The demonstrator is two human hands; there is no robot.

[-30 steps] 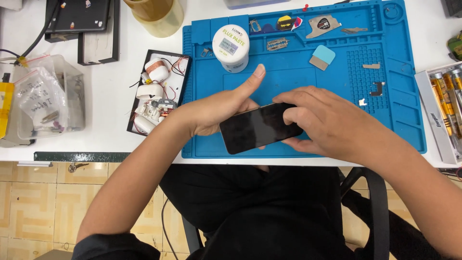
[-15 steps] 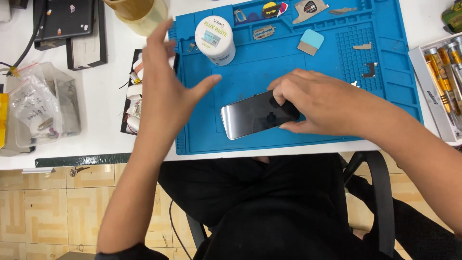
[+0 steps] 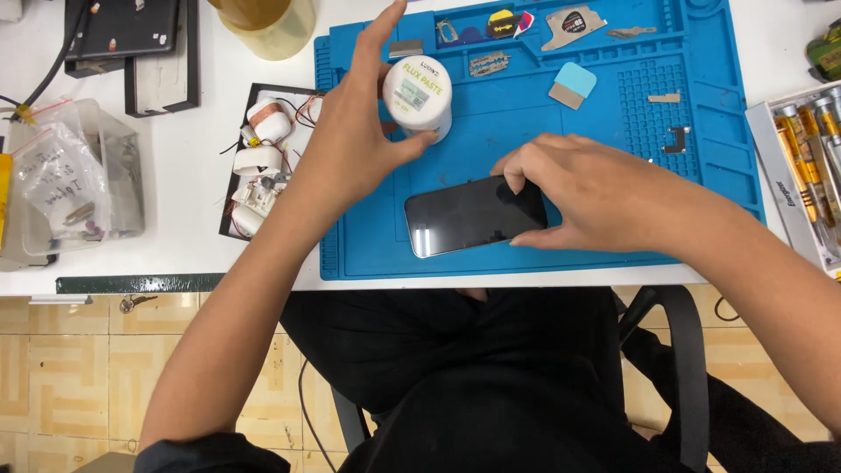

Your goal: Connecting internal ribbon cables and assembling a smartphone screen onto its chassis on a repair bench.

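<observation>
A black smartphone [image 3: 464,215] lies screen up on the blue work mat [image 3: 613,236], near its front edge. My right hand [image 3: 587,193] grips the phone's right end, fingers over the top edge and thumb below. My left hand [image 3: 350,131] is spread against the left side of a white round jar with a pale label [image 3: 419,95], which stands at the mat's upper left. The thumb touches the jar's front and the index finger points up past it. The other fingers are hidden, so a full grip is not visible.
Small tools, picks, a razor blade and a light blue scraper [image 3: 574,85] lie along the mat's back. A black tray with wire coils [image 3: 263,166] sits left of the mat, with a clear box of bagged parts [image 3: 70,184] further left. A screwdriver case [image 3: 810,166] is at the right.
My left hand left the phone and moved up and left to the white jar. My right hand keeps hold of the phone, which now rests lower on the mat.
</observation>
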